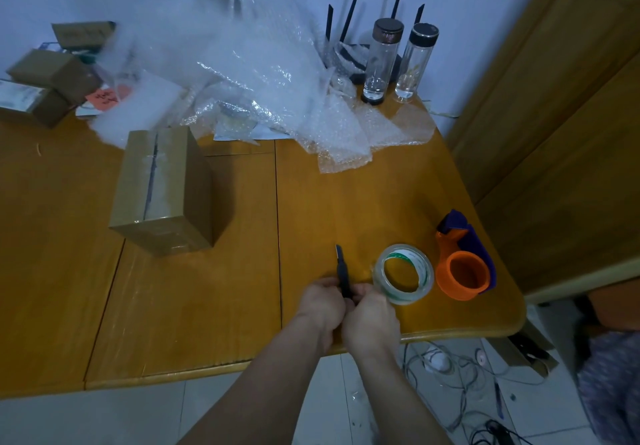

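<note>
Both hands meet near the front edge of the wooden table. My left hand and my right hand together grip a dark utility knife, whose tip points away from me. A roll of clear tape lies just right of my right hand, touching its fingers. Beside the roll sits an orange and purple tape dispenser. A taped cardboard box stands to the left, well apart from both hands.
Crumpled bubble wrap covers the back of the table. Two glass bottles stand at the back right, in front of a black router. Small boxes sit at the far left. Cables lie on the floor below the right edge.
</note>
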`<state>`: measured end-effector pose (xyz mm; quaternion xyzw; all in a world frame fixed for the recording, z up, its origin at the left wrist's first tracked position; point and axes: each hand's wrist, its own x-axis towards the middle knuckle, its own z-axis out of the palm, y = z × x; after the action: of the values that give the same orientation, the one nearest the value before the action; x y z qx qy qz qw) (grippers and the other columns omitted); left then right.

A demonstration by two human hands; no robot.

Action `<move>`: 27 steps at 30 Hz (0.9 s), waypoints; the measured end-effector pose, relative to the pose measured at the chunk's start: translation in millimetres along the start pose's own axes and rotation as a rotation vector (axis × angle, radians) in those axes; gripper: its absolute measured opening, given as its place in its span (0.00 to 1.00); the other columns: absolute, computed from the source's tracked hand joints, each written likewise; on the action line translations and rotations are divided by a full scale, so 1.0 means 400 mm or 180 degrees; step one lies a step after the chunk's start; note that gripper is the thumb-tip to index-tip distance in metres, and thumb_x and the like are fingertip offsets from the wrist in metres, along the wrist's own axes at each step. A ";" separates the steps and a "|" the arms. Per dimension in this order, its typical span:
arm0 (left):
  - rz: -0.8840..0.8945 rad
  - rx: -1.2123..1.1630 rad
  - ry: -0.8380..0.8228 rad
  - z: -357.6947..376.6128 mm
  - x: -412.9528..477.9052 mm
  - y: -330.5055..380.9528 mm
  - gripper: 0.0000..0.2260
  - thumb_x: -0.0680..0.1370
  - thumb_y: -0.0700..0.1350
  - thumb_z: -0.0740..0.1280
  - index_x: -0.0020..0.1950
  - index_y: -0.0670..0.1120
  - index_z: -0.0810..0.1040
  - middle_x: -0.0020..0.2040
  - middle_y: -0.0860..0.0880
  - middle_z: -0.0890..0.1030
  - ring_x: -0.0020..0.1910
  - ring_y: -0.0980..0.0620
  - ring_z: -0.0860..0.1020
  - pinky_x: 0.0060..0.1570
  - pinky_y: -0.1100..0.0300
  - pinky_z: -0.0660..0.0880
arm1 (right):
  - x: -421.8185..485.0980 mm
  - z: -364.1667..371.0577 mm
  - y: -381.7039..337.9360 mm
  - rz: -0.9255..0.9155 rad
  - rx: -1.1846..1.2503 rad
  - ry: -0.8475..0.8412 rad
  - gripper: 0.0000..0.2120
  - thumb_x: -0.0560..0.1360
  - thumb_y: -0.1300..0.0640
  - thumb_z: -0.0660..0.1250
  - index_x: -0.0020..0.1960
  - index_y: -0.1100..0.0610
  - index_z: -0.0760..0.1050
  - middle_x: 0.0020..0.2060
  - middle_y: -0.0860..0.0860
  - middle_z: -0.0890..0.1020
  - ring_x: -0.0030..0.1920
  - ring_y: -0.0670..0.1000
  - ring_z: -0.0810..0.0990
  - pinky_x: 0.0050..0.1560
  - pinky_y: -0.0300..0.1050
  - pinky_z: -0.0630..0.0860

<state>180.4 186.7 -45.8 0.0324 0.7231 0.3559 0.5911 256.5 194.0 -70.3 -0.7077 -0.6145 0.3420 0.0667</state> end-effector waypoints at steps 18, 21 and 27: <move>0.0884 -0.0607 0.0242 -0.117 -0.273 0.115 0.12 0.84 0.40 0.61 0.50 0.50 0.84 0.48 0.46 0.88 0.53 0.48 0.84 0.58 0.51 0.80 | -0.129 -0.179 -0.168 -0.0331 0.1881 -0.0508 0.10 0.79 0.59 0.69 0.58 0.48 0.80 0.51 0.44 0.85 0.53 0.43 0.83 0.49 0.37 0.81; 0.1114 -0.0599 0.0300 -0.154 -0.350 0.160 0.13 0.84 0.39 0.63 0.49 0.49 0.86 0.46 0.47 0.89 0.52 0.48 0.85 0.60 0.49 0.79 | -0.172 -0.240 -0.230 -0.0507 0.1957 -0.0547 0.09 0.78 0.60 0.70 0.56 0.48 0.81 0.51 0.43 0.85 0.53 0.43 0.83 0.46 0.33 0.77; 0.1604 -0.0519 0.0433 -0.227 -0.492 0.238 0.11 0.83 0.38 0.65 0.52 0.46 0.87 0.44 0.49 0.90 0.49 0.50 0.86 0.54 0.53 0.82 | -0.270 -0.361 -0.355 -0.0983 0.1941 -0.0757 0.11 0.78 0.61 0.69 0.52 0.46 0.83 0.47 0.42 0.88 0.49 0.37 0.84 0.48 0.33 0.79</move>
<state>123.9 122.4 174.8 0.1397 0.6992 0.5502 0.4346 220.1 175.5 155.5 -0.5094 -0.5874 0.5755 0.2536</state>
